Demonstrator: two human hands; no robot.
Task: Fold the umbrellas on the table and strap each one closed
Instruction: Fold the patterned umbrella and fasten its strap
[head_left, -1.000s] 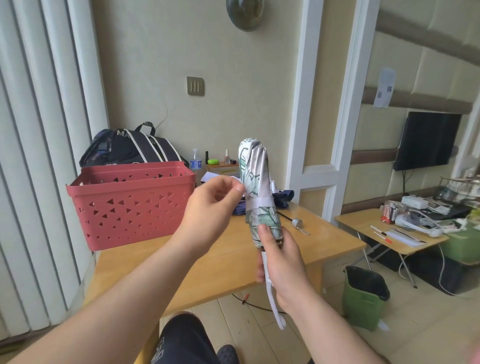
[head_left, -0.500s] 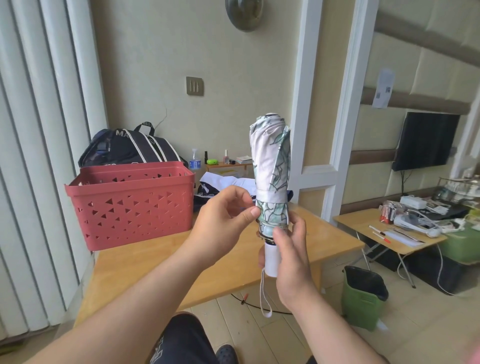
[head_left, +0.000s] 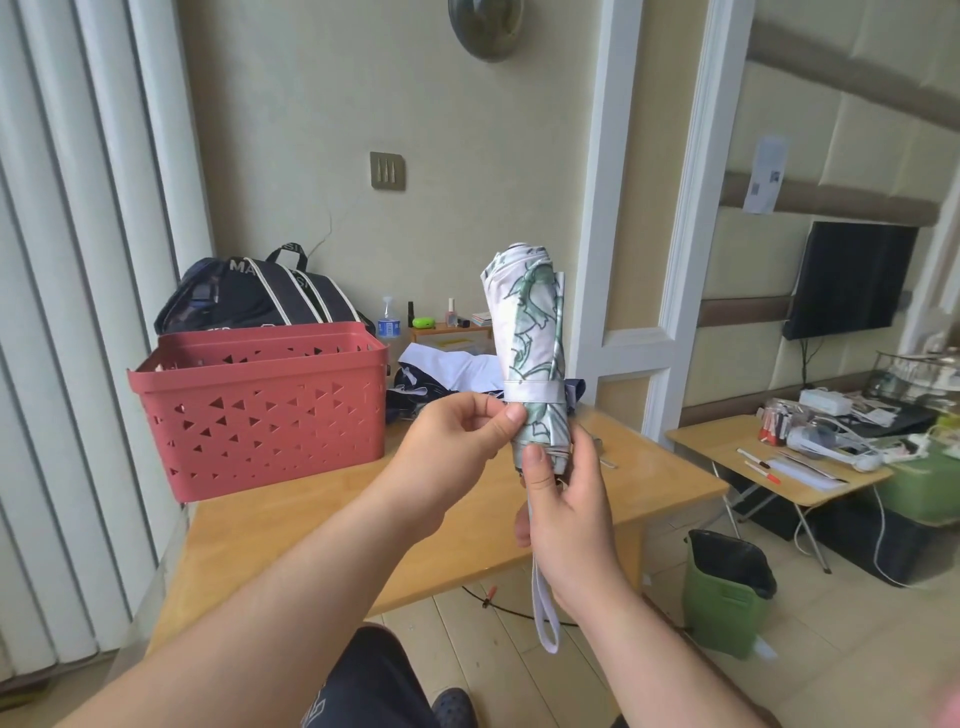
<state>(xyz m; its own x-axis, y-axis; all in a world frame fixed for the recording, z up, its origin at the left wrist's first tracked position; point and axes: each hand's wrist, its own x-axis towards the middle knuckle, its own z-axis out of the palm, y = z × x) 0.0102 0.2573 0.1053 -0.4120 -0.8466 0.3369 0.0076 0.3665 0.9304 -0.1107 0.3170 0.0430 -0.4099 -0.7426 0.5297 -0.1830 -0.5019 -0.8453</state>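
Your rolled white-and-green leaf-print umbrella looks strapped: left hand pinches its white strap, right hand holds the base. A dark navy umbrella on the wooden desk seems still unfolded.

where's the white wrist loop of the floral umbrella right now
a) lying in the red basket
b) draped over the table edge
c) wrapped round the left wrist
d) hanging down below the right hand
d: the wrist loop dangles free beneath the right hand, which grips the base of the floral umbrella held upright.
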